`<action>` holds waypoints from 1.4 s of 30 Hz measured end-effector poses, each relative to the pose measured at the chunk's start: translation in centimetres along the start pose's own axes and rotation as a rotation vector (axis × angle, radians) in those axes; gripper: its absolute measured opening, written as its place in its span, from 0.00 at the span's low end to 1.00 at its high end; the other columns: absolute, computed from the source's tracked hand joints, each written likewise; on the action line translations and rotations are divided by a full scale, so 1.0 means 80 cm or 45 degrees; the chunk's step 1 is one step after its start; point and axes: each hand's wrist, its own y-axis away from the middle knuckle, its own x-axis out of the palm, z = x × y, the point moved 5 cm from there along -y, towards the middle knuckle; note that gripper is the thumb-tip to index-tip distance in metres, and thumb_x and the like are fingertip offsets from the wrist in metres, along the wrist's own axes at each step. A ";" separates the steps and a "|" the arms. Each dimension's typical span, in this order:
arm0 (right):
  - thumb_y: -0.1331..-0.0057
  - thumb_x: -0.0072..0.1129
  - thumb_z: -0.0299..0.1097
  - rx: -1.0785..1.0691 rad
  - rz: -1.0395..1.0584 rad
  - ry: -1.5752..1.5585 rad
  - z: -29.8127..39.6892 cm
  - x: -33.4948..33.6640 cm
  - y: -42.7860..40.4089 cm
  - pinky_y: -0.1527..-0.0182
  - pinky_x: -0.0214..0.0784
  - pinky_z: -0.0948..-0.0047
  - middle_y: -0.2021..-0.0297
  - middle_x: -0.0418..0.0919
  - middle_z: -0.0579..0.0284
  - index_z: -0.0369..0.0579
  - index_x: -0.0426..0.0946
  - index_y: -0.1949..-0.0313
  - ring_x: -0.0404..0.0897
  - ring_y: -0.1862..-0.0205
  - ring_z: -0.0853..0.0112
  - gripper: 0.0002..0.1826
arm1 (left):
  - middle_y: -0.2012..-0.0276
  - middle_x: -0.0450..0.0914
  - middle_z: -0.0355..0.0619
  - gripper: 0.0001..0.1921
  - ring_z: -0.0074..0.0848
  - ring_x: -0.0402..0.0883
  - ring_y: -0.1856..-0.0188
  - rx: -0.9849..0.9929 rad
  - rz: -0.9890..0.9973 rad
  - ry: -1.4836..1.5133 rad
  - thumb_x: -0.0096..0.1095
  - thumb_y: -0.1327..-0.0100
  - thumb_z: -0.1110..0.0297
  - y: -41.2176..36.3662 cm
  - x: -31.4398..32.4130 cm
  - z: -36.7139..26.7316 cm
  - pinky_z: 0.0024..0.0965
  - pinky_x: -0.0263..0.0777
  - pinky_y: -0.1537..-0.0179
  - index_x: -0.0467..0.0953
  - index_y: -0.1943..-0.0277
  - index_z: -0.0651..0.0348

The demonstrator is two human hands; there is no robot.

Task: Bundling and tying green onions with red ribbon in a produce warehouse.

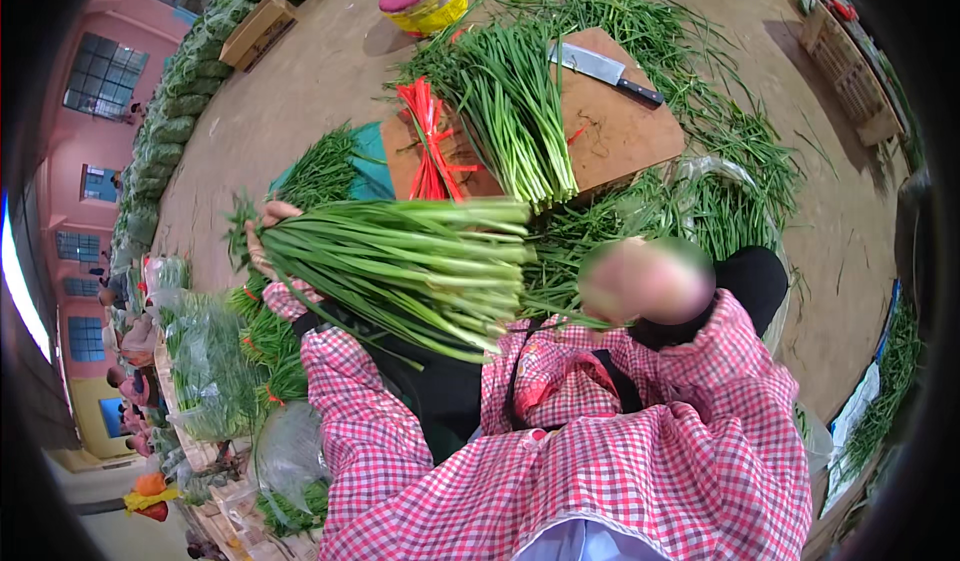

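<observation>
My left hand (268,235) grips the leafy end of a bundle of garlic chives (405,261), whose pale cut stems point right across my lap. On the right, my right hand (645,280) is blurred, so its fingers cannot be made out; a thin green leaf trails from beside it. Beyond the bundle, a second pile of chives (517,111) lies on a brown board (630,133). A cleaver with a black handle (600,66) rests on the board's far right part. Red plastic ties (429,141) lie left of the pile.
Loose greens (712,111) spread around the board. A yellow drum with a red top (424,0) and a cardboard box (257,31) stand farther off. Bagged chives (210,358) and tied bundles (281,366) are at left, a plastic crate (847,73) at right. Several people sit at far left.
</observation>
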 end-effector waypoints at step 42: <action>0.42 0.59 0.30 0.337 -0.344 1.763 0.009 -0.028 -0.031 0.52 0.72 0.69 0.59 0.79 0.54 0.48 0.72 0.43 0.80 0.57 0.64 0.25 | 0.54 0.76 0.60 0.14 0.53 0.75 0.48 0.652 -0.672 0.325 0.54 0.42 0.67 0.068 -0.014 -0.032 0.64 0.64 0.42 0.70 0.58 0.70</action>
